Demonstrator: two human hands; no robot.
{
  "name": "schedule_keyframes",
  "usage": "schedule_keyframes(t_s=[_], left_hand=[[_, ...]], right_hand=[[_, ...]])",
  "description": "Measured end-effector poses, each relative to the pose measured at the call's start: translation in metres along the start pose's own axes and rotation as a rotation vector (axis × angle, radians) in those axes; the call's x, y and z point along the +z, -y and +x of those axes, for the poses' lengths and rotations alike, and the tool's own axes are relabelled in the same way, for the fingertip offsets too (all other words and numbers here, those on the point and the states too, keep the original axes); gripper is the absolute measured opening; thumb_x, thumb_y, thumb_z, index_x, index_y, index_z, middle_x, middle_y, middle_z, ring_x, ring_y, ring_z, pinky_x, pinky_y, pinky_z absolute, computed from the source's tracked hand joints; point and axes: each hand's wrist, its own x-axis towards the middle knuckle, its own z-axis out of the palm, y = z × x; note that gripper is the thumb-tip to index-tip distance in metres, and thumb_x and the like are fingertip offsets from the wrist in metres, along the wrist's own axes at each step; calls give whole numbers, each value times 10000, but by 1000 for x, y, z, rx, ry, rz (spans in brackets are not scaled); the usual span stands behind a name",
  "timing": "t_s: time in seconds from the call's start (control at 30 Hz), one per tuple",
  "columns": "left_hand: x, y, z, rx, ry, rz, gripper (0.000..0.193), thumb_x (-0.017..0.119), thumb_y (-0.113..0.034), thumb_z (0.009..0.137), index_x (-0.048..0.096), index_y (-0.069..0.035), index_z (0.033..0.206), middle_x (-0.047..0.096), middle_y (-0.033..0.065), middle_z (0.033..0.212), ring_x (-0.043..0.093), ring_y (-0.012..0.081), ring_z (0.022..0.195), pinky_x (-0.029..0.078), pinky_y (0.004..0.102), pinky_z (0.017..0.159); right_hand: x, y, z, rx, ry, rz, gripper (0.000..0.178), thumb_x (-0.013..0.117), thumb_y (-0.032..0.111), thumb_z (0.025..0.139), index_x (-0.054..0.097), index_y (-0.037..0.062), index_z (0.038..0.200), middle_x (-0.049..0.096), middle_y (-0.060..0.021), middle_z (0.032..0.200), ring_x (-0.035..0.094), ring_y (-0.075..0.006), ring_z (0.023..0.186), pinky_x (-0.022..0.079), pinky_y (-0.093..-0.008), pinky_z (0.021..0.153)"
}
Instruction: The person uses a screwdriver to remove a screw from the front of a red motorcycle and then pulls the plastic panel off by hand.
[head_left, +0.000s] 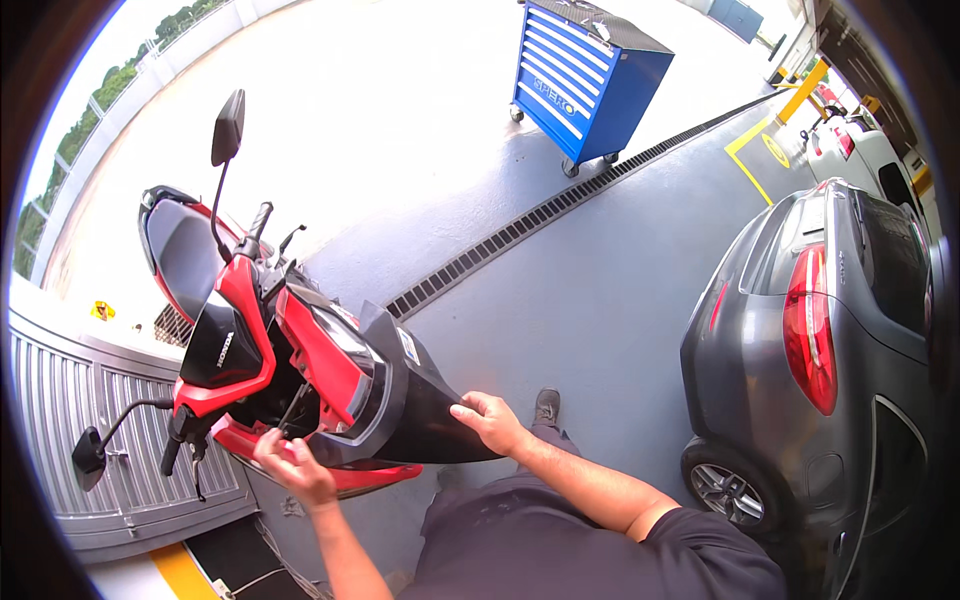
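A red and black scooter (258,325) stands to my left. Its front section, a red panel (325,365) with a headlight and a black fender-like cover (425,410), sits tilted away from the body, leaving a dark gap between them. My right hand (490,422) grips the pointed end of the black cover, thumb on top. Beside the gap, my left hand (298,468) has its fingers curled at the lower end of a thin dark rod (296,402), which reaches up into the opening. What kind of rod it is does not show.
A dark grey car (770,300) is parked on my right. Ahead stands a blue tool trolley (585,85) on castors, beyond a drain grate (530,218) in the grey floor. A metal gate (80,420) lies left of the scooter, whose mirror (92,452) juts toward it.
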Motion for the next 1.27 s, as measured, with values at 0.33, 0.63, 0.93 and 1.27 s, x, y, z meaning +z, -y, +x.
schedule_keyframes(t_s=[0.33,0.63,0.93,1.27], left_hand=[[336,-180,-42,-321,559,-369,619,664,-168,925,400,64,1434,455,232,1431,426,328,1361,338,405,1146],[532,-147,-125,-856,915,-71,352,655,-314,963,603,-29,1164,672,97,1079,671,210,917,527,351,758],[743,-168,-37,-1151,789,-85,180,612,-251,960,619,-90,1041,666,20,907,639,133,778,494,281,613],[1114,-568,240,-85,1063,-584,423,675,-223,956,566,3,1296,692,158,1126,667,220,1030,519,353,928]], right_hand=[[-318,-17,49,11,-360,68,400,654,365,980,601,7,810,515,19,686,439,-82,677,397,-298,605],[-567,14,137,88,-601,230,435,669,399,961,613,-11,828,542,8,705,481,-77,698,414,-282,635],[-738,98,356,-63,-560,494,382,761,233,901,556,-9,1114,647,-72,1010,616,-124,897,510,-270,813],[-935,249,612,-224,-764,475,535,776,279,899,501,-42,1228,656,-132,1100,667,-198,959,556,-310,844]])
